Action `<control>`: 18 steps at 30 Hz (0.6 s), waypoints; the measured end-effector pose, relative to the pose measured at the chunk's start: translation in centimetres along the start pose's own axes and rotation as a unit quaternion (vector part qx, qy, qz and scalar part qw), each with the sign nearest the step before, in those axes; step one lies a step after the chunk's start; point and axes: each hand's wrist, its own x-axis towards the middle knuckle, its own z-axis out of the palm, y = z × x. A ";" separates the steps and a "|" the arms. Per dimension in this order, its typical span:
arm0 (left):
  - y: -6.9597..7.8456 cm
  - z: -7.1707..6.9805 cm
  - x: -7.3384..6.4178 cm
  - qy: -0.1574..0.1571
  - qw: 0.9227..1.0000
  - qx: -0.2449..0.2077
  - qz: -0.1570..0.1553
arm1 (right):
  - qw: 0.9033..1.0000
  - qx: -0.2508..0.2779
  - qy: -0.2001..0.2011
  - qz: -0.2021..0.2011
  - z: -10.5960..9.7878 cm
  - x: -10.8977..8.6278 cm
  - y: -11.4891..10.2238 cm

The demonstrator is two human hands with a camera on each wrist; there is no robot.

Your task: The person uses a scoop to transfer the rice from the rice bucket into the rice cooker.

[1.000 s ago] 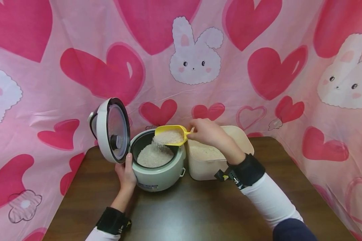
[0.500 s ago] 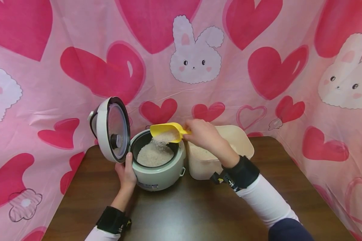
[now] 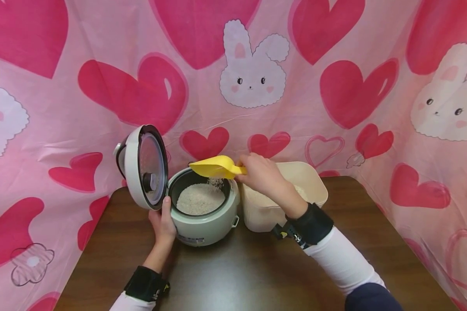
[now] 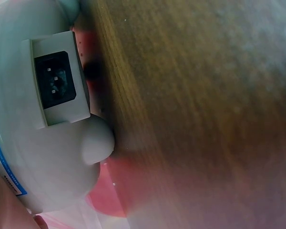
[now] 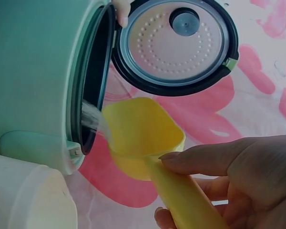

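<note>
In the head view my right hand [image 3: 262, 175] grips the handle of a yellow scoop [image 3: 215, 166], tipped over the pale green rice cooker [image 3: 206, 229]. Grains stream from the scoop into the dark inner pot, where white rice [image 3: 200, 199] lies heaped. The right wrist view shows the thumb along the handle of the scoop [image 5: 143, 129], which looks nearly empty inside. My left hand [image 3: 163, 224] rests against the cooker's left side beside the hinge, thumb pointing up; its other fingers are mostly hidden. The cooker's lid [image 3: 148, 168] stands raised at the left.
A cream plastic bin [image 3: 262, 216] holding rice stands just right of the cooker. Both stand on a dark wooden table [image 3: 225, 276]. Behind hangs a pink cloth [image 3: 202, 108] with hearts and rabbits. The cooker's power socket [image 4: 56, 80] faces the left wrist camera.
My right hand has moved slightly left and tipped the yellow scoop over, so its underside now faces up. Rice has run from it into the pot. The left hand has stayed put.
</note>
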 end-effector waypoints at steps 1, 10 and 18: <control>0.0 0.0 0.0 0.000 1.000 0.001 0.000 | 1.000 0.002 -0.001 0.001 0.0 0.0 0.0; 0.2 0.0 0.3 0.001 1.000 0.002 0.005 | 0.998 0.049 -0.023 0.009 0.1 0.1 1.2; 0.3 -0.1 -0.1 0.003 1.000 0.015 -0.001 | 0.977 0.185 -0.102 0.008 0.7 -0.7 5.0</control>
